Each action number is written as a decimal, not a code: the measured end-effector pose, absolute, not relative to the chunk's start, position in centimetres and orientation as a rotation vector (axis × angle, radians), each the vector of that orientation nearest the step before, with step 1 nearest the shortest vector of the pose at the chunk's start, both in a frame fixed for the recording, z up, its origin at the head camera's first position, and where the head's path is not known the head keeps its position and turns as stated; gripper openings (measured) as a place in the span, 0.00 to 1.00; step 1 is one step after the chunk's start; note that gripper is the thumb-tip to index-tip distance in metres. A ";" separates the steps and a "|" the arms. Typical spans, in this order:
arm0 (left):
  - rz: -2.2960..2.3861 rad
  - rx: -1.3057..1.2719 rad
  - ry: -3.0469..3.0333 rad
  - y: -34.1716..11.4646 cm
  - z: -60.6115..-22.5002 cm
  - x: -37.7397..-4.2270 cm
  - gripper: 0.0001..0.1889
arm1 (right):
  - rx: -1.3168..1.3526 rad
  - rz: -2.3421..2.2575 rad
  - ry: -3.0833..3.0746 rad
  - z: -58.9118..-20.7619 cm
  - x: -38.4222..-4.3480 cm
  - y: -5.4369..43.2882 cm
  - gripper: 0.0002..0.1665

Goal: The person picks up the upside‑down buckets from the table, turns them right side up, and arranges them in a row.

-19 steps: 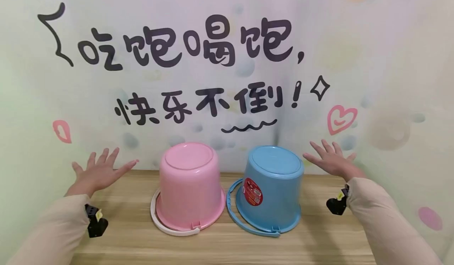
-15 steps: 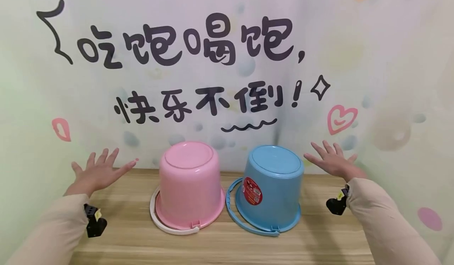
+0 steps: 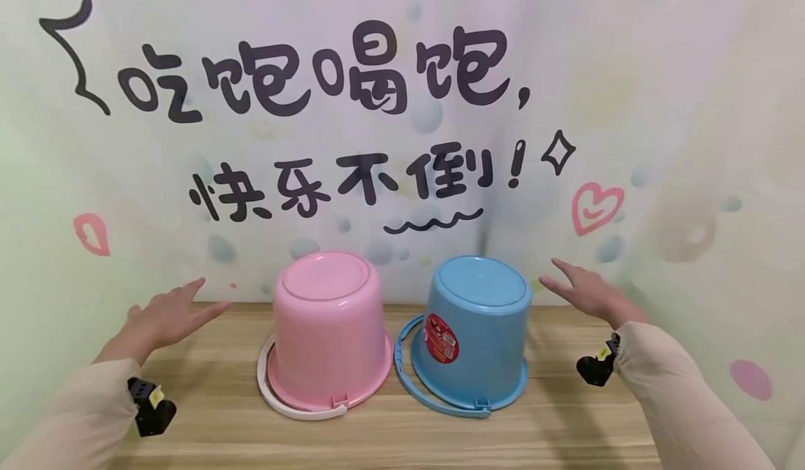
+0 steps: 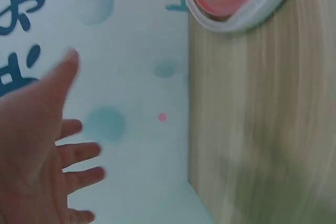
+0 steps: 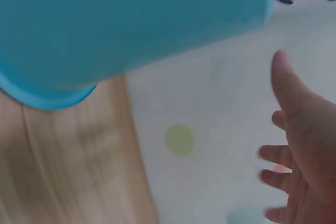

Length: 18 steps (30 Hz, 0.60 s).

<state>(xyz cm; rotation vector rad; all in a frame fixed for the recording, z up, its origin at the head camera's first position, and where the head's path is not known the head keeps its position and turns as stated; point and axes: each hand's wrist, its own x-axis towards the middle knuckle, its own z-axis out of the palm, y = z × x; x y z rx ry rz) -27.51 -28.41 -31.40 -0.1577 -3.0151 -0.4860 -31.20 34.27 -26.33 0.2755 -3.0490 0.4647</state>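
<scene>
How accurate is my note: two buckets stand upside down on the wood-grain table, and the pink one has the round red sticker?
One slip: the red sticker is on the blue bucket, not the pink bucket, as the head view shows. Both do stand upside down on the table.

The insides of the pink bucket (image 3: 328, 337) and the blue bucket (image 3: 484, 344) are hidden. The small print on the red label (image 3: 442, 339) cannot be read. In wrist views, both buckets are cut by the edges.
</scene>
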 end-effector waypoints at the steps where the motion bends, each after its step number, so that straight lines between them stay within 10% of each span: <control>1: -0.490 -0.188 -2.994 -28.2 -31.3 -27.5 0.43 | 0.306 0.491 -3.015 -26.1 -31.1 34.1 0.46; 8: -0.567 -0.274 -2.823 -26.4 -29.9 -26.2 0.22 | 0.415 0.569 -2.795 -23.8 -29.3 31.7 0.33; 18: -0.672 -0.344 -2.671 -22.9 -27.5 -23.7 0.19 | 0.543 0.613 -2.722 -22.0 -26.7 27.7 0.27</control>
